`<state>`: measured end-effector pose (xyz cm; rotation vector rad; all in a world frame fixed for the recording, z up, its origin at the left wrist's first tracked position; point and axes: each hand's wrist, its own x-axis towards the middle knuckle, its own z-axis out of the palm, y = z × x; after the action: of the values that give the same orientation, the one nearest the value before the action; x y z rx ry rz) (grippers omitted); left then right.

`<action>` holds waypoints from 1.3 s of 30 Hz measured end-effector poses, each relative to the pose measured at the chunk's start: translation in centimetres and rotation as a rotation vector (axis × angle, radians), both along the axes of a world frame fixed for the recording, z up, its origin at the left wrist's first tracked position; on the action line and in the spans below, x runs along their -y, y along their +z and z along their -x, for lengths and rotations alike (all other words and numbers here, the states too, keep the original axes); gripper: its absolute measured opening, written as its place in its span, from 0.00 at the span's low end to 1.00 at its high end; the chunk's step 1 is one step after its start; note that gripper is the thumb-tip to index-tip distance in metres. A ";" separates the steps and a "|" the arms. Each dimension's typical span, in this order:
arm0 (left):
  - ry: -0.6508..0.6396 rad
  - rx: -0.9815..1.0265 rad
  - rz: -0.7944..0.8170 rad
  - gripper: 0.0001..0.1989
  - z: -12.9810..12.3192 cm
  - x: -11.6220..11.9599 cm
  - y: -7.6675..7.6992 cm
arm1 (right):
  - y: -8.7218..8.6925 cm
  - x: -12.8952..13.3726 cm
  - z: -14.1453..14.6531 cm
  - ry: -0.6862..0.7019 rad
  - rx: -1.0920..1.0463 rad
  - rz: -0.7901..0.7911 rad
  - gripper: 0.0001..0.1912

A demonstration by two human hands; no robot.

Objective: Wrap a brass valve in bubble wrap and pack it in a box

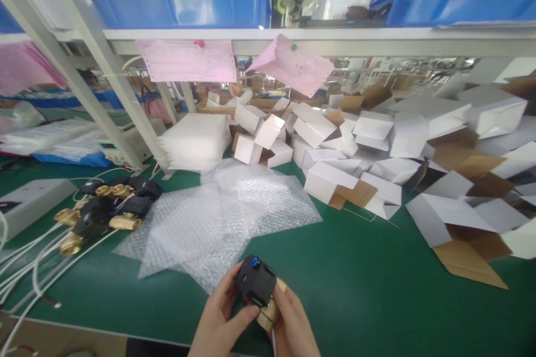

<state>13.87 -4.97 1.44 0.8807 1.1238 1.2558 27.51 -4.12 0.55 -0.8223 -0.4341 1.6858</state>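
A black actuator with a blue knob [256,280] on a brass valve body [268,315] is held between both hands near the table's front edge. My left hand [224,312] grips its left side, thumb against the lower edge of the black housing. Around the right side and the brass part wrap the fingers of my right hand [292,318]. A white cable hangs down below the valve. Just beyond the hands, sheets of bubble wrap [188,228] lie overlapping on the green table [335,268].
Several similar valves [94,217] with white cables lie at the left, near a white box [37,201]. A stack of white foam sheets [195,139] stands behind the bubble wrap. Open white cartons [330,178] fill the back right. A shelf [355,39] with blue bins [218,0] crosses above.
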 end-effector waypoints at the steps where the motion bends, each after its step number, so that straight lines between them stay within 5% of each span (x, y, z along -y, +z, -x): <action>1: -0.002 0.005 0.023 0.32 0.1 -0.1 0.3 | 0.0 0.2 0.4 -0.028 -0.028 0.036 0.33; 7: 0.083 0.095 0.160 0.38 0.0 -0.2 1.6 | 1.3 1.7 0.5 0.134 -0.027 0.051 0.35; 12: 0.060 0.165 0.277 0.42 -0.7 -0.1 2.3 | 0.3 2.3 0.1 0.222 0.053 -0.011 0.35; 18: -0.047 -0.113 0.033 0.38 -0.7 0.6 5.1 | 0.1 1.6 0.4 0.212 0.131 -0.133 0.37; 22: -0.077 -0.435 -0.220 0.32 -1.0 1.4 6.6 | 0.6 0.4 0.0 0.235 0.327 -0.242 0.19; 25: -0.135 -0.538 -0.383 0.31 -0.9 1.5 6.4 | 0.7 -0.1 -0.5 0.203 0.396 -0.276 0.09; 33: -0.204 -0.685 -0.554 0.35 -0.2 1.3 4.8 | 1.6 0.4 -1.9 0.203 0.423 -0.357 0.18; 36: -0.218 -0.641 -0.639 0.39 0.0 1.0 4.6 | 2.3 0.5 -1.6 0.212 0.400 -0.387 0.18; 39: -0.184 -0.529 -0.551 0.35 0.0 0.9 5.0 | 2.9 0.5 -1.2 0.244 0.354 -0.432 0.12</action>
<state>13.86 -5.86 6.40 1.7682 1.0719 1.2282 28.75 -4.59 3.44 -0.7633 -1.1387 1.5798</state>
